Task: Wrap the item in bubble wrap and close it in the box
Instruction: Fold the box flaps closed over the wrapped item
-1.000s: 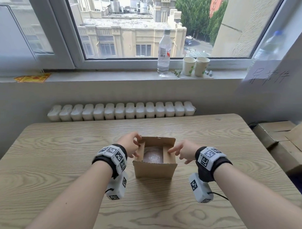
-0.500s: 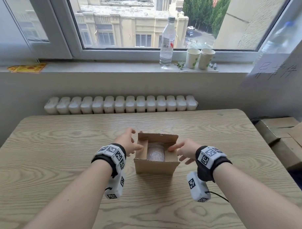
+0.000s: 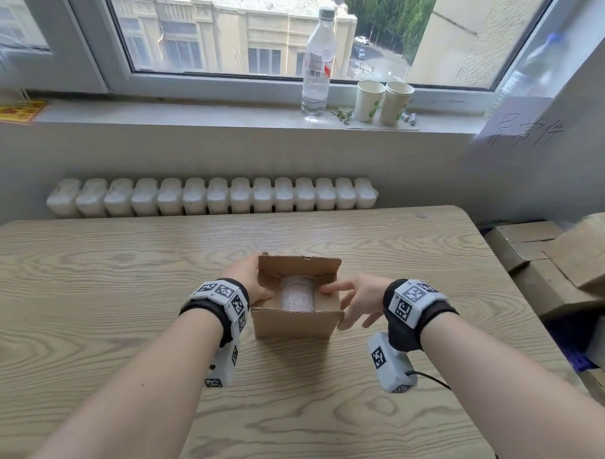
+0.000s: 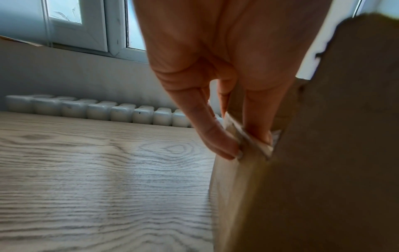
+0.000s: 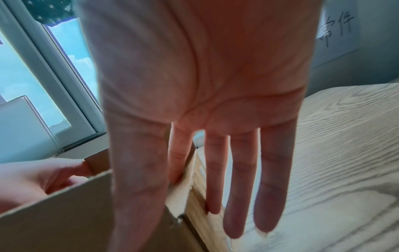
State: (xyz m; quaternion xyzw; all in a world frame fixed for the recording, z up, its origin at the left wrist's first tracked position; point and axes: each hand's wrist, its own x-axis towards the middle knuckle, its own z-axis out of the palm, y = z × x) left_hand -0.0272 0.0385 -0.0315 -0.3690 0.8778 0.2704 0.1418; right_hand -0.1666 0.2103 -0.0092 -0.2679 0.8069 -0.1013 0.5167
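While hands point(image 3: 360, 304) flank box point(image 3: 296, 324) (open), thumbs inside

Two hands at work, the left hand point(image 3: 249, 277) and the right hand point(image 3: 360, 303), on one open cardboard box point(image 3: 294, 320) holding one bubble-wrapped item point(image 3: 296, 294), all on one wooden bench point(image 3: 125, 304). On the windowsill stand one clear bottle point(image 3: 317, 62) and two paper cups point(image 3: 368, 100) point(image 3: 396, 102). One white radiator point(image 3: 211, 198) sits below it

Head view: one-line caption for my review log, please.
Both hands, left hand and right hand, fold side flaps of an open cardboard box holding a bubble-wrapped item on a wooden table.
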